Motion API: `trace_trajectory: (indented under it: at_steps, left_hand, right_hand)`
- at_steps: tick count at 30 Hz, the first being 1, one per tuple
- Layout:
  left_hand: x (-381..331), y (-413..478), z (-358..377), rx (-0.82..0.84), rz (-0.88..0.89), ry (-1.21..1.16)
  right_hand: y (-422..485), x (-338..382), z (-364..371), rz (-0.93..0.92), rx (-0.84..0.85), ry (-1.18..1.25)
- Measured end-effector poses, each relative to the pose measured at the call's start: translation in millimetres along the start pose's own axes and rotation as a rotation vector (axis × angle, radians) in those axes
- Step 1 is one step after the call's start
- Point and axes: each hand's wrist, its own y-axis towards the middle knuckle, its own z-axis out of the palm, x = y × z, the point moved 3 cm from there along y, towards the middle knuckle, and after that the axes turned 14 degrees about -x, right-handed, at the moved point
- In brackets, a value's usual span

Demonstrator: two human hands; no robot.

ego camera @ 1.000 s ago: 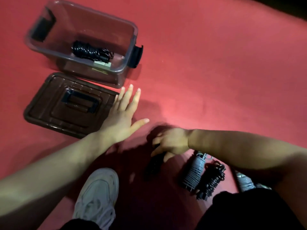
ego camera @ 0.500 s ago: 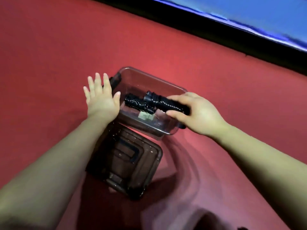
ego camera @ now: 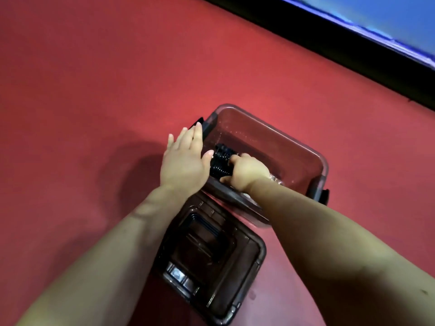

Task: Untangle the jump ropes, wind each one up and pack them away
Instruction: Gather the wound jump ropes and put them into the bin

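Grabbing the wound jump rope [ego camera: 220,161] round the middle of its coils seems the safe bet. It looks light and kinda springy, so it'd probably unravel otherwise. Right hand [ego camera: 247,171] has its fingers curled around it, down inside the clear bin [ego camera: 306,147] near the left end. Left hand [ego camera: 183,165] is flat, fingers straight, holding nothing, right by the bin's left wall. Rope's black, ribbed-looking, tightly bundled.
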Motion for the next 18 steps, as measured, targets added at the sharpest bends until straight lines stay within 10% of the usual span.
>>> trace_trajectory:
  at_steps: [18]
  left_hand:
    - [-3.6,-2.7,-4.0,0.032,-0.074,-0.022]
  right_hand:
    - [-1.0,-15.2,2.3,-0.018,0.098,-0.067]
